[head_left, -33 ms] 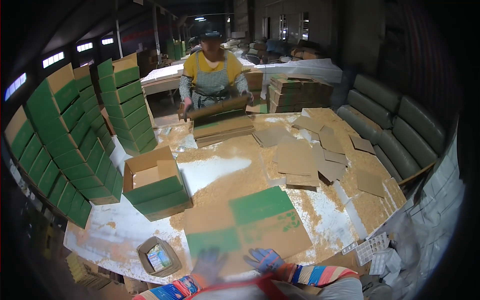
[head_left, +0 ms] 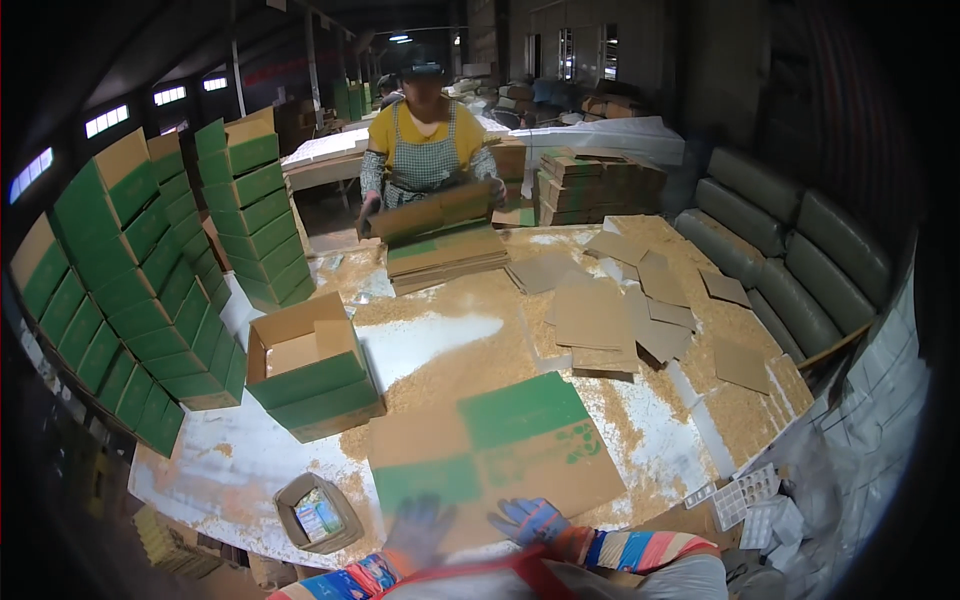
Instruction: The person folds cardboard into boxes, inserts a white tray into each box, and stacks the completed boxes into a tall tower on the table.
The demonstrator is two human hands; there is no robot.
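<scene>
A flattened cardboard carton (head_left: 540, 450), brown with green panels, lies on the table right in front of me. My right hand (head_left: 532, 522), in a blue-grey glove, rests on its near edge with the fingers spread. My left hand (head_left: 420, 525), gloved too, is on the near left part of the carton; motion blurs it, but its fingers look outstretched. Neither hand grips anything. Left of my left hand stands a small open box (head_left: 318, 513) with colourful packets or papers inside.
Two nested-looking green cartons (head_left: 315, 370) stand beyond the small box. Tall green carton stacks (head_left: 150, 290) line the left. Loose cardboard sheets (head_left: 595, 315) lie at right. Across the table a co-worker (head_left: 425, 150) handles a cardboard piece (head_left: 435, 208) above a flat pile (head_left: 450, 258).
The co-worker's cardboard piece has tilted and shifted slightly, along with the hands on it. My own hands and the flattened carton stay in place.
</scene>
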